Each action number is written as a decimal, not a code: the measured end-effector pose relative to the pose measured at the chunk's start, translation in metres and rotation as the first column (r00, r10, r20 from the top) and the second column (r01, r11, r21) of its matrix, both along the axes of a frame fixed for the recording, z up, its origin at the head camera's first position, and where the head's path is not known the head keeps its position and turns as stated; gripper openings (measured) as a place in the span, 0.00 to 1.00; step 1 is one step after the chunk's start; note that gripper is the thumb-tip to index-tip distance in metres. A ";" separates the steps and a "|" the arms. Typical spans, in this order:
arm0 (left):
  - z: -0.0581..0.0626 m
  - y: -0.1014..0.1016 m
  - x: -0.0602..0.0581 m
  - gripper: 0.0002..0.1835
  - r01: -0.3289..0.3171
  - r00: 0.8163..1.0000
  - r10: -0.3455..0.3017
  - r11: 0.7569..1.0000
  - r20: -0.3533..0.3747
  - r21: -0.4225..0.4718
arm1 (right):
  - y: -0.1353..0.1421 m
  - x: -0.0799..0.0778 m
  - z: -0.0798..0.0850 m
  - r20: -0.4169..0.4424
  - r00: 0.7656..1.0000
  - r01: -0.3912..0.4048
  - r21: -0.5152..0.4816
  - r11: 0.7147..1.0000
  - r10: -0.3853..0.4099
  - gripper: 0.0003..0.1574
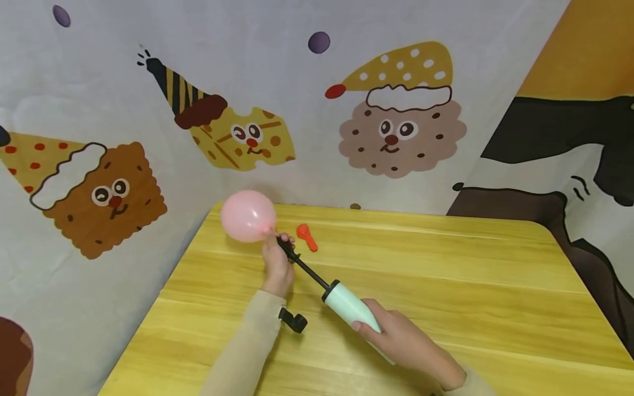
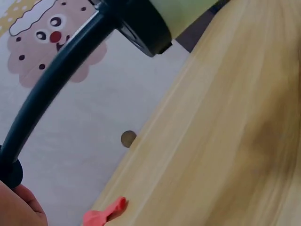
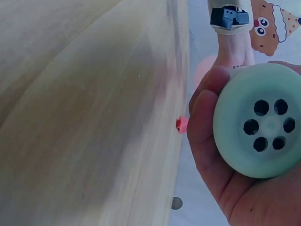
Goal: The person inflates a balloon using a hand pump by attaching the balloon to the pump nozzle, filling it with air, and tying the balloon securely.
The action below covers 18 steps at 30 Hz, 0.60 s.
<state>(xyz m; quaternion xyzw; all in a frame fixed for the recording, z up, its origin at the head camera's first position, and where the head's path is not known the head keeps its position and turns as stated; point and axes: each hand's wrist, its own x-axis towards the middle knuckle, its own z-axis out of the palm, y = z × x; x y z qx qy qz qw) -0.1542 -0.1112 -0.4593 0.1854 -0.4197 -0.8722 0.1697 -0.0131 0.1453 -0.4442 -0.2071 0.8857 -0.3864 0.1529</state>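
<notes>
Through the head camera I see a yellowish wood-grain table point(image 1: 446, 264) with a limp red balloon point(image 1: 307, 237) lying on it. Behind, I make out a pale printed backdrop point(image 1: 277, 60): a square brown cookie point(image 1: 106, 212) at left, a yellow cheese point(image 1: 245, 146), then a round pinkish cookie point(image 1: 402, 146), each wearing a hat point(image 1: 416, 69), with purple dots point(image 1: 319, 42) above.

Two hands point(image 1: 278, 263) point(image 1: 403, 335), one left and one right, are appearing with one pump point(image 1: 350, 303) whose end is showing six holes point(image 3: 251, 127); two balloons point(image 1: 247, 215) point(image 1: 307, 237), one pink and one red, are joining them at one surface point(image 1: 446, 269), while three cartoon snacks point(image 1: 403, 151) are wearing three hats point(image 1: 423, 69) and two purple dots point(image 1: 319, 42) are decorating one backdrop point(image 1: 277, 33).
</notes>
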 end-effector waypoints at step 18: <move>-0.008 0.032 0.024 0.17 0.137 0.990 -0.135 0.987 0.029 -0.079 | -0.037 -0.027 -0.005 0.004 1.000 0.029 -0.037 0.999 -0.029 0.41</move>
